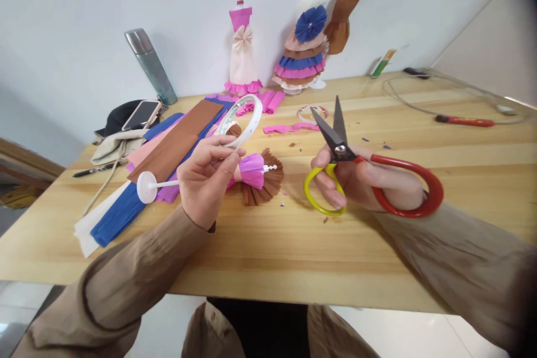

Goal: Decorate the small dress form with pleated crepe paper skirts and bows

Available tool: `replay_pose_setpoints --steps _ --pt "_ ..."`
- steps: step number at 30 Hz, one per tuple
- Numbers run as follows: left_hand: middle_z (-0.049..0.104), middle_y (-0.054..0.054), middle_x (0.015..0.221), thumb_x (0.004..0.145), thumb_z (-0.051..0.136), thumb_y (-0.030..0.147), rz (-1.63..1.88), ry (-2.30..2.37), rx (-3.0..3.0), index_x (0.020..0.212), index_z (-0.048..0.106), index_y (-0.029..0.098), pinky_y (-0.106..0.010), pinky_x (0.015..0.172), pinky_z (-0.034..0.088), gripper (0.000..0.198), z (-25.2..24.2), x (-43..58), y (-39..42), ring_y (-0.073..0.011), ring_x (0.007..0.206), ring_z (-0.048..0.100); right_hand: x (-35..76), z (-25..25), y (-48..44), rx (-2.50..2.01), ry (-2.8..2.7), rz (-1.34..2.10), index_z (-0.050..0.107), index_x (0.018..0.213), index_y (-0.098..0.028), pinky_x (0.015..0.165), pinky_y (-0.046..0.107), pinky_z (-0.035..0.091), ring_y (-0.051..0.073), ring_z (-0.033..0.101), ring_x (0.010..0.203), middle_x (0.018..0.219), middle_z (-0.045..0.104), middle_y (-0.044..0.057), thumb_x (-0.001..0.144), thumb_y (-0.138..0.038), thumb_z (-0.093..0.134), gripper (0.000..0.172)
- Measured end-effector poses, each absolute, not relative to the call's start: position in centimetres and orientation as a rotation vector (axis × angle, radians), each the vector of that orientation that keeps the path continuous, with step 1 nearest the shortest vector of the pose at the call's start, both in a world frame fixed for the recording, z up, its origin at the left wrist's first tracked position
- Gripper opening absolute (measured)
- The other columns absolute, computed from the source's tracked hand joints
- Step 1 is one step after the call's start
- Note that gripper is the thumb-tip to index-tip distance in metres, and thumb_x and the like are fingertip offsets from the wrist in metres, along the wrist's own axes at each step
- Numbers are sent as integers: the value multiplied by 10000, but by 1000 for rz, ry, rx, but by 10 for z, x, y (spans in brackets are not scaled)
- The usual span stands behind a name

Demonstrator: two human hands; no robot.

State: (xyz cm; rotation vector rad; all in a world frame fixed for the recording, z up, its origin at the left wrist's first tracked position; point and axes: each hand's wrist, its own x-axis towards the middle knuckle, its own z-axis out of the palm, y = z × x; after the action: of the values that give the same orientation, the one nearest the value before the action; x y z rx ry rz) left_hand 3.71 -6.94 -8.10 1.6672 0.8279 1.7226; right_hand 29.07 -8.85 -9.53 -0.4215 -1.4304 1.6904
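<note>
My left hand (206, 176) pinches a nearly used-up roll of tape (257, 118), a white ring held upright above the table. Behind that hand lies a small dress form on its side, with its round white base (146, 187) to the left and a pink crepe-paper bodice (252, 172) to the right. I cannot tell whether the hand touches it. Pleated brown paper (265, 193) fans out by the bodice. My right hand (356, 179) grips scissors (340, 148) by one red and one yellow handle loop, blades apart and pointing up, with nothing between them.
Brown strips (180, 148) and blue strips (119, 215) of crepe paper lie at left, near a phone (141, 115) and a flask (151, 67). Dressed forms (243, 61) stand along the wall. A red-handled tool (465, 121) and cable (403, 102) lie at right.
</note>
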Motion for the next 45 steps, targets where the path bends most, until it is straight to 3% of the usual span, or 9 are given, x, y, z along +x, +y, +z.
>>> replay_pose_setpoints --steps 10,24,35,45 --pt "741 -52 775 779 712 172 1585 870 1602 706 736 201 -355 849 571 82 -85 40 -76 -209 968 665 282 -93 -96 -353 -1530 1703 561 1048 -216 542 272 398 126 487 551 648 547 -8 938 -413 546 225" --pt "739 -83 849 759 746 195 1507 898 1567 724 767 184 -332 800 600 41 -83 46 -85 -212 939 684 281 -101 -95 -402 -1638 1727 575 1091 -164 579 296 416 100 481 492 675 536 -4 940 -479 507 355" --pt "726 -92 797 754 776 270 1441 870 1438 695 766 189 -308 701 603 101 -87 47 -87 -233 958 678 283 -102 -96 -535 -1712 1775 554 1081 -136 485 234 386 77 489 482 720 541 -3 918 -494 539 393" --pt "728 -106 845 792 735 258 1343 836 1432 720 762 150 -287 661 606 133 -84 48 -90 -186 772 700 285 -106 -94 -519 -1690 1843 561 1086 -116 457 213 409 79 514 488 724 542 9 903 -492 575 418"
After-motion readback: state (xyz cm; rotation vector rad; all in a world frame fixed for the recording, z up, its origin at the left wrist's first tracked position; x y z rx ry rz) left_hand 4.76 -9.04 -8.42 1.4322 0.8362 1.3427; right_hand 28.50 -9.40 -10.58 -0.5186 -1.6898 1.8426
